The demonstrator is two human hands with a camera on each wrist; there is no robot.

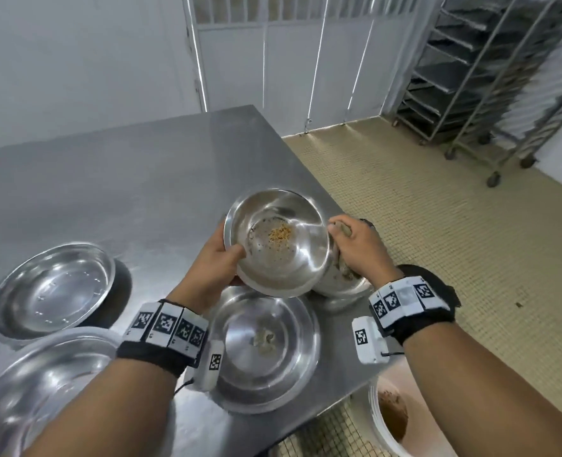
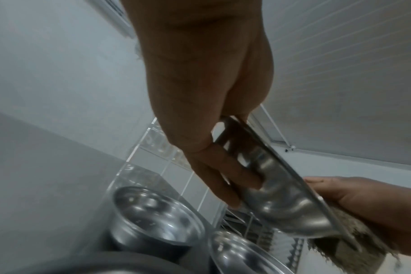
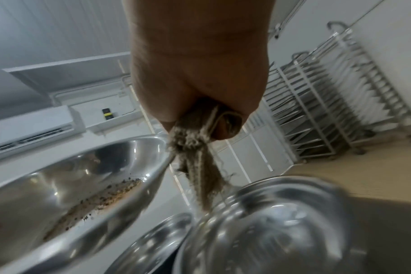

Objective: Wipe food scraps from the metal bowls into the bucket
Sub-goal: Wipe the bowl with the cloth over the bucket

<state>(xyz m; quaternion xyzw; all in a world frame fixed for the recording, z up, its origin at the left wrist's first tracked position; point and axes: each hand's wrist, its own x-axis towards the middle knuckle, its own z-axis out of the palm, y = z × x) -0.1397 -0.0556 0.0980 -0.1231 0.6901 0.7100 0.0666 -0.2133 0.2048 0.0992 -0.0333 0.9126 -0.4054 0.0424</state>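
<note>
We are clamping the left hand (image 1: pixel 218 258) on the bowl (image 1: pixel 278 240) (scraps inside), the right hand (image 1: pixel 355 247) gripping the rag (image 1: pixel 341 270) just right of its rim, bucket (image 1: pixel 376 420) lying lower right.

I stand at a steel table (image 1: pixel 114 179) that fills the left of my view. Beyond it, white panelled walls (image 1: pixel 75 61) and a white door (image 1: pixel 286 64) with a slatted top. Floor (image 1: pixel 470 232) – small beige tiles. Two wheeled metal tray racks (image 1: pixel 477 70) stand against the right wall. Lighting is even, cool.
</note>
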